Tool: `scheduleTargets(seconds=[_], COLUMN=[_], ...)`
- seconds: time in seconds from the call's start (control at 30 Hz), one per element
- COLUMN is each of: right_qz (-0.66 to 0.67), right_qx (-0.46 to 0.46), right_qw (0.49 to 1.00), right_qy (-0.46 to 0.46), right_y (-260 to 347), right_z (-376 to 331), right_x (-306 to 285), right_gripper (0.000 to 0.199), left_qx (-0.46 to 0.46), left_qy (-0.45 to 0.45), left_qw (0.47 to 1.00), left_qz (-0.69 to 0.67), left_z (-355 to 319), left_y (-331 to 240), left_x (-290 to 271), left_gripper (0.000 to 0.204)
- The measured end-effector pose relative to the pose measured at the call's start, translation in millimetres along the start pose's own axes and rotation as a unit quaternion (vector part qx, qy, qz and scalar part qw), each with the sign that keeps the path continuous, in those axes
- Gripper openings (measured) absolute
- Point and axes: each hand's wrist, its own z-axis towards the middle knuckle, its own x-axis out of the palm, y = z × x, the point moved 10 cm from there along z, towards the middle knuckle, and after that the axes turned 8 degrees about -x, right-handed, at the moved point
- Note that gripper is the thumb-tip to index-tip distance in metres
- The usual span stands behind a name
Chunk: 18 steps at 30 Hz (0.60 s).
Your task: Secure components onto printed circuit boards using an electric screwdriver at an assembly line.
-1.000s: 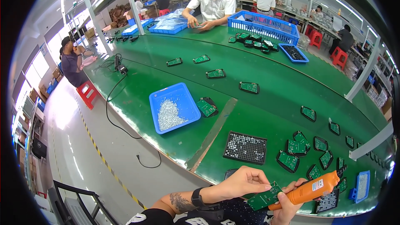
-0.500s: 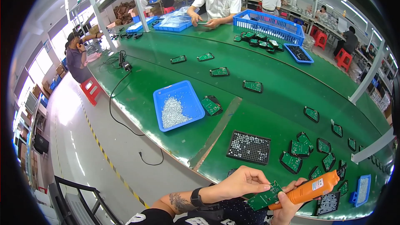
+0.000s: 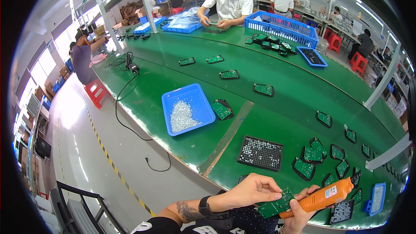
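My left hand point(image 3: 259, 190) pinches the upper edge of a green circuit board point(image 3: 274, 207) between thumb and fingers, low in the view. An orange electric screwdriver point(image 3: 326, 196) lies in my right hand point(image 3: 299, 216), its body slanting up to the right. The right thumb presses on the board's near right edge, and the screwdriver's front end passes behind the board, so its tip is hidden. Just beyond my hands is a black perforated tray point(image 3: 246, 161) with small silvery pieces in many holes. Several circuit boards in black casings point(image 3: 304, 169) lie to its right, some overlapping.
A blue tray point(image 3: 203, 99) with a heap of small silvery pieces stands farther left, beside another cased board point(image 3: 222, 110). Single cased boards point(image 3: 263, 89) are spread along the green bench. Across it, a co-worker point(image 3: 232, 6) handles a board near a blue crate point(image 3: 281, 30). A cable point(image 3: 119, 112) hangs over the left edge.
The view has shifted slightly. At the far left, a seated person has changed posture, head and arm moving right. My hands, the board and the screwdriver stay in practically the same place.
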Motion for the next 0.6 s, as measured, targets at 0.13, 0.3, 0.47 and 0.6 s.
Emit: scheduleTargets(seconds=[0.13, 0.3, 0.47, 0.6], right_qz=[0.018, -0.005, -0.015, -0.001], right_qx=[-0.025, -0.025, -0.027, 0.010], right_qw=[0.999, 1.000, 0.999, 0.999], right_qy=[-0.027, -0.001, 0.029, 0.048], right_y=[9.1, 10.8, 15.1, 7.8], right_z=[-0.9, 0.4, -2.1, -5.3], right_x=[0.5, 4.2, 4.0, 9.3], right_gripper=[0.064, 0.062, 0.049, 0.055], left_qx=[-0.007, -0.001, 0.003, 0.034], left_qy=[-0.001, 0.004, 0.012, -0.017], left_qw=[1.000, 1.000, 1.000, 0.999], left_qz=[0.009, 0.000, -0.018, -0.022], left_z=[1.3, 2.9, 4.9, 0.4], left_y=[1.9, 1.5, 5.9, 2.9], left_x=[0.7, 2.6, 1.7, -3.9], left_gripper=[0.012, 0.011, 0.010, 0.011])
